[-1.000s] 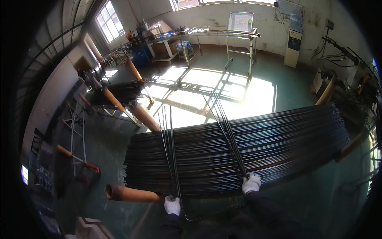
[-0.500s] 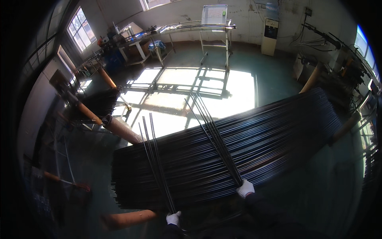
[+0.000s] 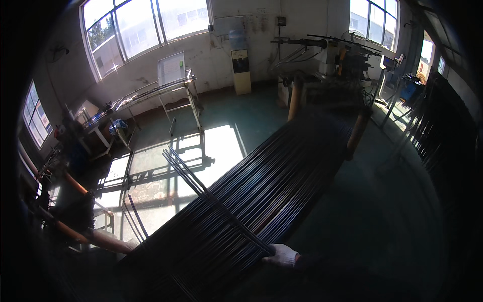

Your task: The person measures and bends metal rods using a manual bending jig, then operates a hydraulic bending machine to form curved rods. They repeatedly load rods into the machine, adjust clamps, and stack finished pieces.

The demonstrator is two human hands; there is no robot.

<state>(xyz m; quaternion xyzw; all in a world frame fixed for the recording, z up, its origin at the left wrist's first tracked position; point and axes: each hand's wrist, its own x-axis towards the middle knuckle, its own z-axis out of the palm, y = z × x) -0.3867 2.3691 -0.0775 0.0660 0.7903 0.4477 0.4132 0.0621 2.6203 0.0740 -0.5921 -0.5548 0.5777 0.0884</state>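
Dark steel rods (image 3: 211, 196), a handful pulled crosswise over the big rod stack (image 3: 282, 186) resting on orange-brown support rollers (image 3: 103, 239), are gripped at their near ends by the white-gloved right hand (image 3: 283, 255), fingers curled round them; left hand not visible.

Gloved right hand (image 3: 282, 255) on crossing rods (image 3: 211, 196) atop rod stack (image 3: 261, 196).

Place: a big workshop or factory room
Near the right hand (image 3: 283, 255): a huge pile of long dark metal rods (image 3: 261, 201)
Far ahead of the hand: big machines (image 3: 332, 55), metal work tables (image 3: 146, 95), tall windows (image 3: 136, 25)
Floor: smooth green concrete (image 3: 372, 201)
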